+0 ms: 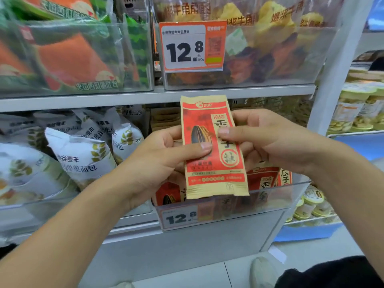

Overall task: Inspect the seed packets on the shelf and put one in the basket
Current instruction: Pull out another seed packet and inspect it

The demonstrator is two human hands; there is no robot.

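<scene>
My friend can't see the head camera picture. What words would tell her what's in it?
Two hands, left hand and right hand, hold a red and tan paper sunflower seed packet upright before a clear plastic shelf bin of matching packets; white bread bags sit left.

The seed packet (214, 146) I hold at the middle of the frame is red with tan ends, a black striped sunflower seed printed on it, black characters down a pale panel and a tan ring below. Beneath it, lower centre, more seed packets (264, 179) show the same red and tan. At the left, the bread bags (83, 154) are white with olive-green wheat ears and dark lettering. Upper left, the toast bags (68, 59) are orange-red with green striped edges. At top centre, the price tag (192, 45) is orange around a white panel with black numerals.
</scene>
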